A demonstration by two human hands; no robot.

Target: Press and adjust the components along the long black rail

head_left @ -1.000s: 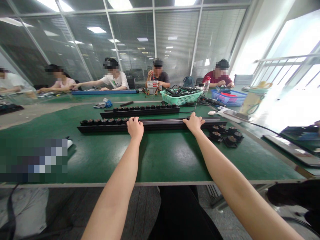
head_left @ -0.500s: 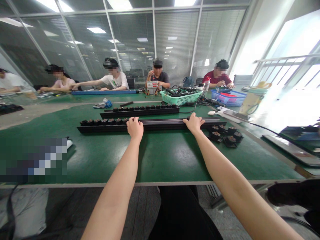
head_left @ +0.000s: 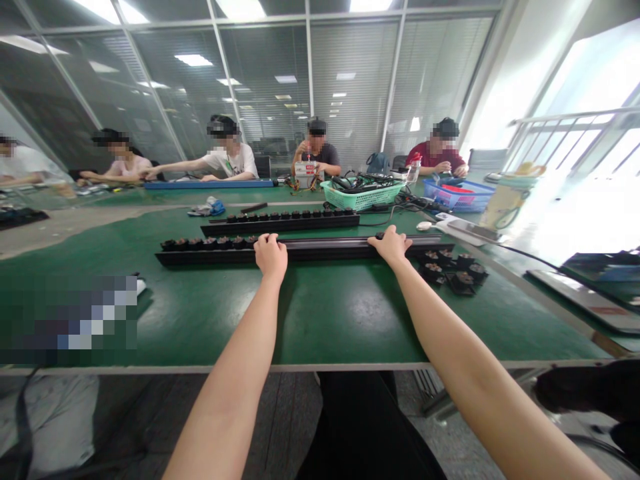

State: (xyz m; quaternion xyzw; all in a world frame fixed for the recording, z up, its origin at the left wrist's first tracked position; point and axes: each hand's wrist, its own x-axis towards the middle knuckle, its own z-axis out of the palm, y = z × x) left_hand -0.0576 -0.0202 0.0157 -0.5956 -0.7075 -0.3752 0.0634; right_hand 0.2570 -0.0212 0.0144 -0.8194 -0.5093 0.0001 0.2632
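A long black rail lies crosswise on the green table. My left hand is closed around the middle of it, just right of a row of small black modules with coppery parts seated along its left half. Further right, my right hand grips at the rail's top, thumb pointing left. A small black module shows at its fingers, partly hidden. Several loose modules lie beside the rail's right end. Behind stands a second black rail lined with similar modules.
A green basket of black cables and a blue basket stand further back. At the right are a phone, a tall container and a cable. Gloves lie back left. Several people work across the table.
My right hand has shifted very slightly right, and its fingers have changed position a little on the rail. My left hand and the rail look the same.
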